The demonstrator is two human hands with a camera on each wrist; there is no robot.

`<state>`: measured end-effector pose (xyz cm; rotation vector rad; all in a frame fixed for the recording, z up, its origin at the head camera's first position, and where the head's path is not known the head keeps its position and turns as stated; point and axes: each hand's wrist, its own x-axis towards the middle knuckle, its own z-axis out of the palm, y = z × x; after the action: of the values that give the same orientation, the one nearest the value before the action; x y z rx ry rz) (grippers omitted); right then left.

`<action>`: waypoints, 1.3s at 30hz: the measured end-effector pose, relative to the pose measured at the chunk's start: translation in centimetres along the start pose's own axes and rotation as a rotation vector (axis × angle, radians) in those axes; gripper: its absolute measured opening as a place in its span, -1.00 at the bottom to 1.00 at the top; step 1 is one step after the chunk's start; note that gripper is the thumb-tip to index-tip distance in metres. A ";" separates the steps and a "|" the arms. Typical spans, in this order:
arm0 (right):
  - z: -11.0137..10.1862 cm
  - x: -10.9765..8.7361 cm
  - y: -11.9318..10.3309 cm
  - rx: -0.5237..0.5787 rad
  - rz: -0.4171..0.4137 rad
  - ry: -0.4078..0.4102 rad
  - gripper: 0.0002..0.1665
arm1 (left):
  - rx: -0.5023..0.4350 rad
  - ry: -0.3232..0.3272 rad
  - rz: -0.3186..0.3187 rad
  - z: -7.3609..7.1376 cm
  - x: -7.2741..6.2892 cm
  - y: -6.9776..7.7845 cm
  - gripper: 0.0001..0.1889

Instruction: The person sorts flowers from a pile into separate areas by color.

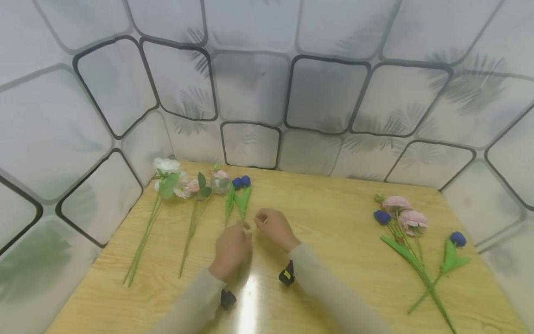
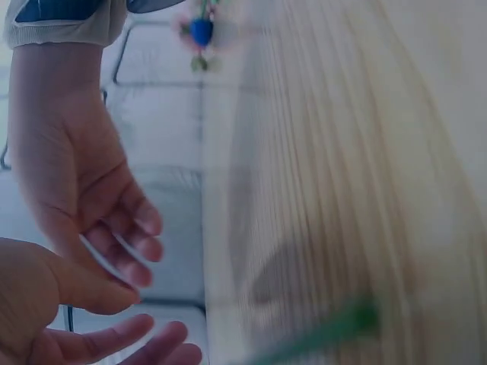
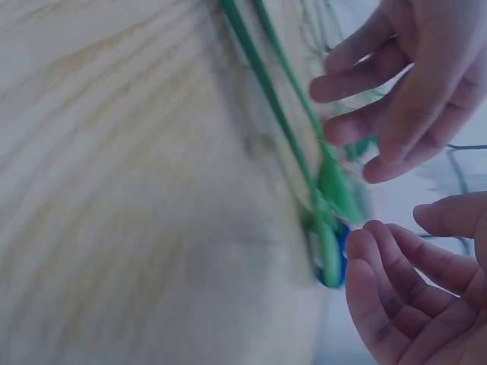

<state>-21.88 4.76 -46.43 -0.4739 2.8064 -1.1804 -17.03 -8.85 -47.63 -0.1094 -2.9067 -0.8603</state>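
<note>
Two blue tulip-like flowers (image 1: 241, 181) with broad green leaves lie on the wooden table, just beyond the hands. My left hand (image 1: 232, 248) hovers above their lower stems. To its right is my right hand (image 1: 277, 227), a small gap between them. In the left wrist view the left hand (image 2: 91, 312) has loosely bent fingers and holds nothing. Relaxed and empty too, the right hand (image 3: 426, 289) appears in the right wrist view beside green stems (image 3: 278, 114) lying on the table. Fingers hide part of the blue blossoms there.
At the left lie a white flower (image 1: 167, 165) and pale pink flowers (image 1: 193, 186) on long stems. On the right, pink flowers (image 1: 413, 219) and a blue one (image 1: 382, 217) lie together, with another blue flower (image 1: 457, 239) crossing their stems. A patterned wall (image 1: 250, 88) encloses the table (image 1: 325, 208).
</note>
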 end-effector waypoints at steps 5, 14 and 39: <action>-3.8 -2.6 0.8 -0.055 -0.054 0.114 -0.84 | -0.164 -0.049 0.105 1.0 -0.4 2.4 -0.83; -11.0 -8.1 3.9 -0.090 -0.044 0.234 -0.85 | -0.603 -0.375 0.141 3.5 -0.3 7.2 -0.82; -23.2 -15.5 17.8 -0.278 0.275 0.306 -0.65 | -0.442 -0.583 0.279 13.3 1.0 23.0 -0.83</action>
<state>-15.75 37.18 -43.63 0.0949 3.1772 -0.8763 -16.88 17.66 -46.23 -0.9177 -2.9967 -1.6172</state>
